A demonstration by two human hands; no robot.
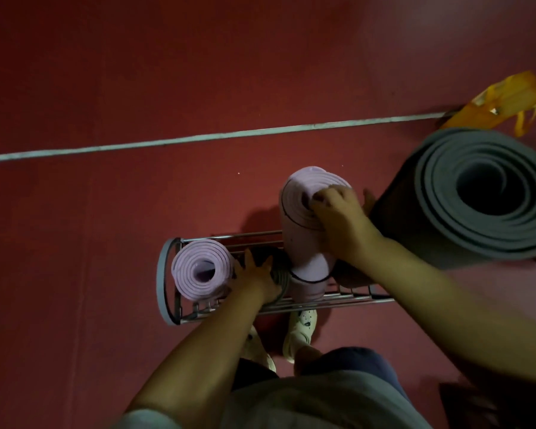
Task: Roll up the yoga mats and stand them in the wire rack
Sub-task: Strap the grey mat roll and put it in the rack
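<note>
Progress so far: 1 pink roll [200, 269] stands at the left end of the wire rack [167, 274], a grey roll [277, 267] beside it under the flat-fingered left hand [254, 274]. Right hand [338, 218] grips the tilted 2nd pink roll [304, 243] going in mid-rack; the big grey roll [477, 196] at the right end looks not yet racked, can't tell for sure.

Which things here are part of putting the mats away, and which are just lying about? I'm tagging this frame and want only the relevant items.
In the job: wire rack; pink mat standing in it; second pink mat gripped by right hand; grey mat under left hand; big grey mat.

Lying about: orange bag; white floor line.
</note>
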